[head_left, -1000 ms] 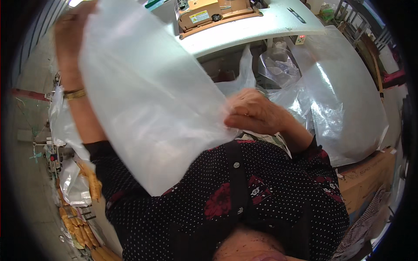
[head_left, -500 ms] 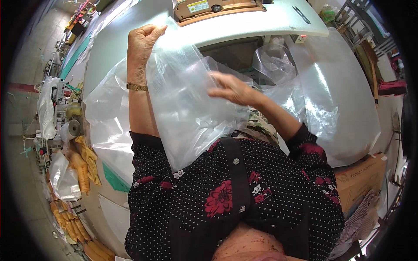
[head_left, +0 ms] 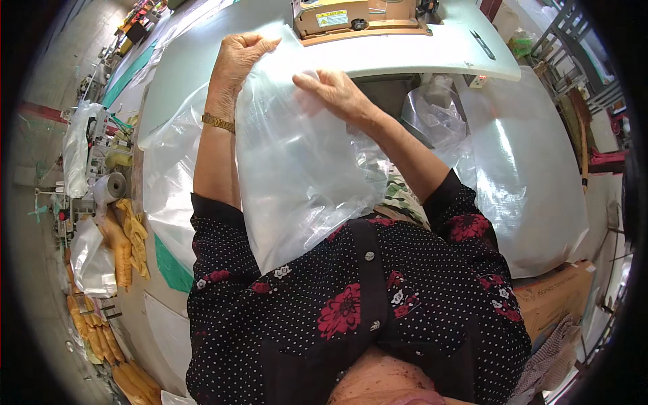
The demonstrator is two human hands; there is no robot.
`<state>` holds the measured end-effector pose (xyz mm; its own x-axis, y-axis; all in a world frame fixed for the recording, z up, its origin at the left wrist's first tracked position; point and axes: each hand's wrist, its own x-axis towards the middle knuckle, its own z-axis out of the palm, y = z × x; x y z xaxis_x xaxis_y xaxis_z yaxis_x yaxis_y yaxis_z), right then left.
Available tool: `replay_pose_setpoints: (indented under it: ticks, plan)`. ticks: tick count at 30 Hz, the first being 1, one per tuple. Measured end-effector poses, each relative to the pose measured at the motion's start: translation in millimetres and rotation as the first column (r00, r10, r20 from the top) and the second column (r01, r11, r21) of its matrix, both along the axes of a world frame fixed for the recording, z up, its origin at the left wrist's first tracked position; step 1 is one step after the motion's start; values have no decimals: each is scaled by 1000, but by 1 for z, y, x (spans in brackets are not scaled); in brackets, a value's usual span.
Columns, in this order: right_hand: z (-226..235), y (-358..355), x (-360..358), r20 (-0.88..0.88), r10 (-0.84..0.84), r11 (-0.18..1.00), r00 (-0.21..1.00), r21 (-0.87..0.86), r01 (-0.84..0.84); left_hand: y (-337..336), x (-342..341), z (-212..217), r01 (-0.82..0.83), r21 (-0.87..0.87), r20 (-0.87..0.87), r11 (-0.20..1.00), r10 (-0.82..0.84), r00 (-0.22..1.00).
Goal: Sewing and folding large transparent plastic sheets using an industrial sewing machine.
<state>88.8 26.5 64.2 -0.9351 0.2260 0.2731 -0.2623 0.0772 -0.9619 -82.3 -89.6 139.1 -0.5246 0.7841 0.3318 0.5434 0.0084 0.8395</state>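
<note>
both hands were on one clear plastic bag that hung from the edge of the pale tabletop down over my lap and the dotted floral blouse. my left hand had its fingers curled shut around the bag's upper left corner, while my right hand lay spread nearly flat on the film just beside it, pressing rather than gripping. more clear sheeting lay piled to my right, and a tan machine sat on the tabletop beyond the hands.
</note>
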Motion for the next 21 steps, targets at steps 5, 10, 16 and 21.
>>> replay_pose_setpoints:
  ticks: [5, 10, 16, 21]
  plan:
    - [20, 5, -23, -72, -274, 941, 959, 187, 283, 9, 13, 7, -25, -4, -9, 1000, 25, 1000]
    - [24, -8, -19, -234, -381, 715, 894, 539, 446, 15, 5, -6, -73, -60, 19, 996, 74, 997]
    - [33, -17, -15, -80, -457, 545, 886, 762, 350, 23, 2, -18, -69, -78, 74, 995, 74, 994]
    - [25, -14, -18, -64, -461, 554, 885, 758, 344, 28, -2, -21, -72, -136, 45, 988, 79, 996]
